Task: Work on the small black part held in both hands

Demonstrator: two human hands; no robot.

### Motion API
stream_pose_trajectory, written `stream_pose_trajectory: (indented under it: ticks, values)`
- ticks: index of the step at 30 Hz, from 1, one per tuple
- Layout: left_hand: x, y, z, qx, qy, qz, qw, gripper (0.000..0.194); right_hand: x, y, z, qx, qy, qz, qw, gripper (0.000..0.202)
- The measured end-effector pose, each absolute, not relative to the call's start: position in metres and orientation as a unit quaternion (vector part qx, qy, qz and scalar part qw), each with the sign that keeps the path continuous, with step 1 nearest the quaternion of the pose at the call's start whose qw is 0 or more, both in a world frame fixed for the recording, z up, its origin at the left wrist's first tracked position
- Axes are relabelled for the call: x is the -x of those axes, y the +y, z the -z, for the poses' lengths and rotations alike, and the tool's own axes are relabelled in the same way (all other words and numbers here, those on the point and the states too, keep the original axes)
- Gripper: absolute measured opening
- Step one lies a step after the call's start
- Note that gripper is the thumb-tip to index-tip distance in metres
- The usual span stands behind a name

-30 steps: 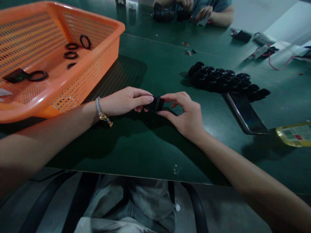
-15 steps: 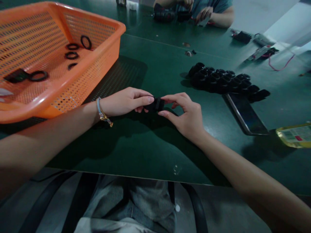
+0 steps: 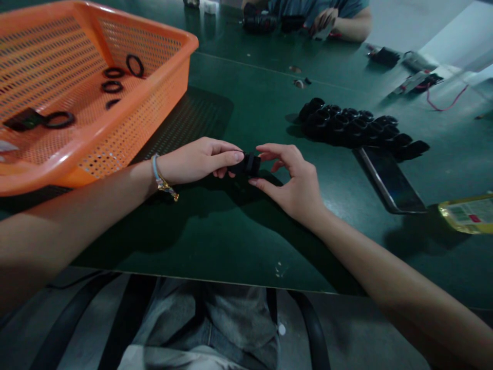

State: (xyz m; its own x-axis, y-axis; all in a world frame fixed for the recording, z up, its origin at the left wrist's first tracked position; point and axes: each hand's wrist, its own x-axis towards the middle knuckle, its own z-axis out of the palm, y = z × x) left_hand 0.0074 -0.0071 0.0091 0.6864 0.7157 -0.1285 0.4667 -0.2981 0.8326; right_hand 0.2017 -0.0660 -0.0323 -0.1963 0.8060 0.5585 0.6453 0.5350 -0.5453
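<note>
Your green table (image 3: 239, 231) fills most of the view, its near edge running above your lap. On its far left sits the orange basket (image 3: 162, 97), tilted up on its near side, with several black rings (image 3: 112, 86) lying loose on its mesh floor. Right of centre, far from you, a pile of parts (image 3: 358, 128) lies in a dark heap, and just beside its near right end a phone (image 3: 389, 180) lies flat, screen dark. A yellow packet (image 3: 468, 213) shows at the right edge. At the far edge another person's hand (image 3: 323, 20) rests on the table near more dark pieces. Your left hand (image 3: 192, 162) comes in from the left, a bracelet (image 3: 162, 177) on its wrist, thumb and fingers pressed together on the left end of a small black part (image 3: 248, 164). Your right hand (image 3: 298, 180) meets it from the right, thumb below and forefinger above pinching the part's right end, the other fingers curled loosely. The part is held between both hands at the middle of the table, just above its surface, near the pile but well apart from the basket.
</note>
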Motion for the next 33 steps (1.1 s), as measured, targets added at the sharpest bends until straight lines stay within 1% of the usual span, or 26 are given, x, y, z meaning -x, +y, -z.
stream_pose_trajectory:
  ticks: [3,7,9,17,33]
  values:
    - [-0.0074,-0.0068,-0.0086,-0.791,0.369,-0.134,0.469,0.034,-0.2011,-0.0668,0.0319,0.484,-0.76,-0.091,0.424,0.039]
    - [-0.0071,-0.0054,-0.0068,-0.793,0.367,-0.137,0.467,0.034,-0.2009,-0.0677,0.031,0.486,-0.759,-0.086,0.424,0.028]
    - [-0.007,-0.0052,-0.0063,-0.795,0.366,-0.136,0.464,0.035,-0.201,-0.0677,0.0309,0.485,-0.76,-0.083,0.425,0.026]
    - [-0.0082,-0.0071,-0.0079,-0.79,0.379,-0.139,0.462,0.034,-0.2021,-0.0654,0.0324,0.481,-0.76,-0.094,0.427,0.029]
    - [-0.008,-0.0064,-0.0066,-0.785,0.375,-0.144,0.472,0.033,-0.2032,-0.0654,0.0316,0.485,-0.761,-0.092,0.421,0.023]
